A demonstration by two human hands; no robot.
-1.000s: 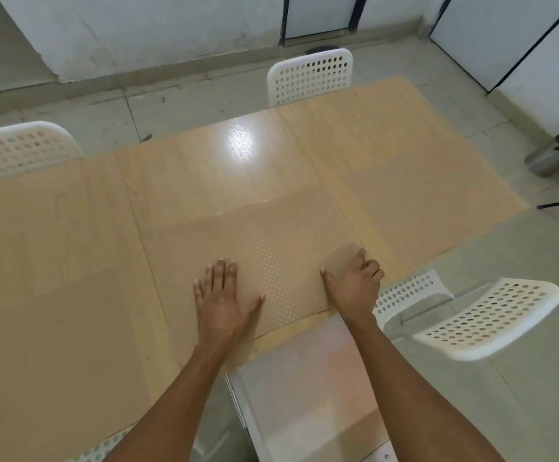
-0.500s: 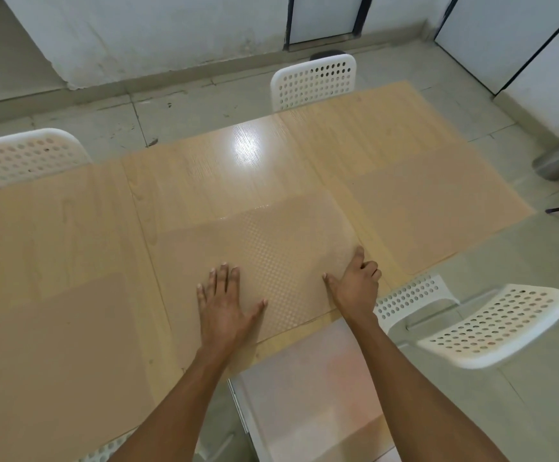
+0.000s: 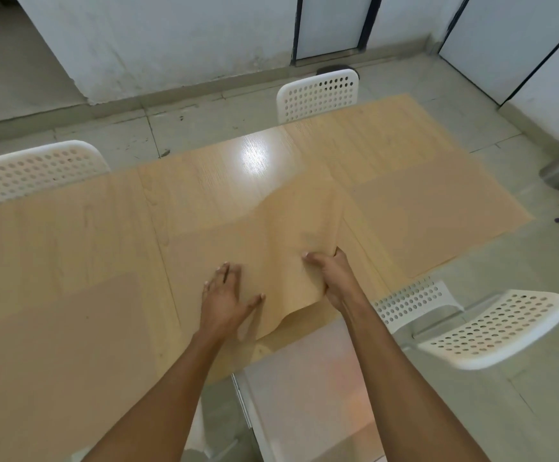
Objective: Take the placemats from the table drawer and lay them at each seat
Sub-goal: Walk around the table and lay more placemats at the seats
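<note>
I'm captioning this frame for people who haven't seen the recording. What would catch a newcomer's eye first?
First, the middle placemat, buckled up off the wooden table where the right hand pinches its right edge, while the left hand lies flat beside it. Next, the bright glare on the tabletop just beyond. Then the white perforated chairs: one at the far edge, one at right.

The middle mat (image 3: pixel 291 228) is thin and tan. Its right side is lifted off the table and bent, while its left side lies flat. Another mat (image 3: pixel 438 221) lies flat at the right seat. A third mat (image 3: pixel 54 345) lies flat at the left. The white drawer (image 3: pixel 304 395) is open.
</note>
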